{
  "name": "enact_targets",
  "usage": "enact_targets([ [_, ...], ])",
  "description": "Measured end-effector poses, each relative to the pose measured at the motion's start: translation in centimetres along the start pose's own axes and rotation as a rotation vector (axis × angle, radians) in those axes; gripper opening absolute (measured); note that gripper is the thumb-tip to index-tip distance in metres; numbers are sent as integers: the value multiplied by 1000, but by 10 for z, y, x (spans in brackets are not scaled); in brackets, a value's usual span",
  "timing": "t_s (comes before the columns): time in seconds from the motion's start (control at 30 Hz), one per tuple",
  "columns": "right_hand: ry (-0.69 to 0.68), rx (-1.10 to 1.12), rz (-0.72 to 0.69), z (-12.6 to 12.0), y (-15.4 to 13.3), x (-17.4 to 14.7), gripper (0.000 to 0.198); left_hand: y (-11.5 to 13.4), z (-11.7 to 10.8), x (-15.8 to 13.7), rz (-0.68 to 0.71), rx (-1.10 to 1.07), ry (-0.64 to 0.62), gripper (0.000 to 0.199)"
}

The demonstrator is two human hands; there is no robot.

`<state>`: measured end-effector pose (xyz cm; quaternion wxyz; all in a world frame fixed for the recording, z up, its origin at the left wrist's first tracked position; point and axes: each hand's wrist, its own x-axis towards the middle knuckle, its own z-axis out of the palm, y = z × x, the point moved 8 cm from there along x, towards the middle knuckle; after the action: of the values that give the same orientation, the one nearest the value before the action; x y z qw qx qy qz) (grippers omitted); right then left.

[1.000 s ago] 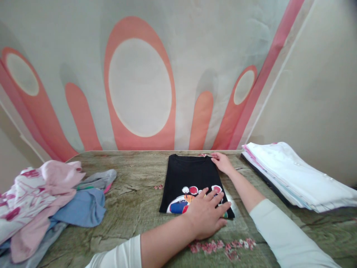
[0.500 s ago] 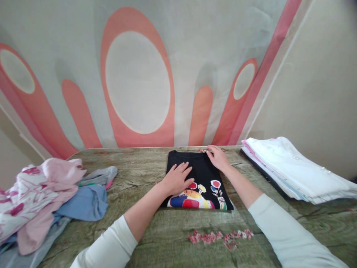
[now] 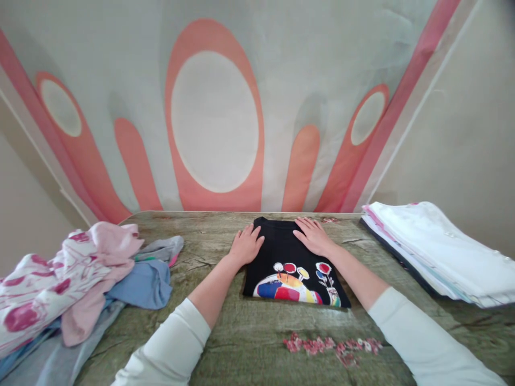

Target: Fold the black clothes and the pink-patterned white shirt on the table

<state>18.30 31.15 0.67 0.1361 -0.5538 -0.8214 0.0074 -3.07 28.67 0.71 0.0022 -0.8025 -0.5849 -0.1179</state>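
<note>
A black T-shirt (image 3: 277,252) lies folded into a neat rectangle on the table, its neckline at the far edge. A colourful print of flowers and bright shapes runs along its near side. My left hand (image 3: 246,245) rests on the shirt's left edge near the top, fingers stretched out. On the upper right of the shirt lies my right hand (image 3: 314,236), flat with its fingers extended. Neither hand grips the cloth.
Crumpled clothes (image 3: 96,279) in pink, white, blue and grey are heaped at the left. A stack of folded garments (image 3: 438,246), white on top, stands at the right. The wood-patterned table (image 3: 241,343) ends against a wall with a printed hanging (image 3: 217,198).
My left hand has moved from the shirt's middle up to its left edge. My right hand has come further onto the shirt's upper right. The view has turned slightly left.
</note>
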Motion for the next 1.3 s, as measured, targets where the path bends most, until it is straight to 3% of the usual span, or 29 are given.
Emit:
enact_targets([
  [0.13,-11,18,-67,-13,-38,-6,63,-16,-2,3,-49,-5,48,46],
  [0.23,-128,100,-234,-20,-97,-25,65,-18,-9,3,-54,-72,102,42],
  [0.37,-225,189,-512,-34,-183,-74,70,-32,-19,3,-112,-180,197,33],
  [0.5,-128,128,-552,-45,-220,-107,55,-52,-24,4,-179,-234,287,25],
  [0.63,-65,-89,-481,-31,-220,-109,27,-60,-22,7,-187,-312,330,21],
  [0.9,-26,-244,-422,-8,-201,-100,23,-61,-21,4,-260,-358,297,22],
  [1.03,-20,-167,-502,-25,-189,-123,24,-57,-27,-2,-314,-347,291,21],
  [1.13,-118,36,-624,-49,-179,-149,36,-57,-26,-2,-369,-392,213,20],
  [1.3,-265,338,-567,-80,-154,-170,60,-63,-31,4,-397,-489,12,21],
])
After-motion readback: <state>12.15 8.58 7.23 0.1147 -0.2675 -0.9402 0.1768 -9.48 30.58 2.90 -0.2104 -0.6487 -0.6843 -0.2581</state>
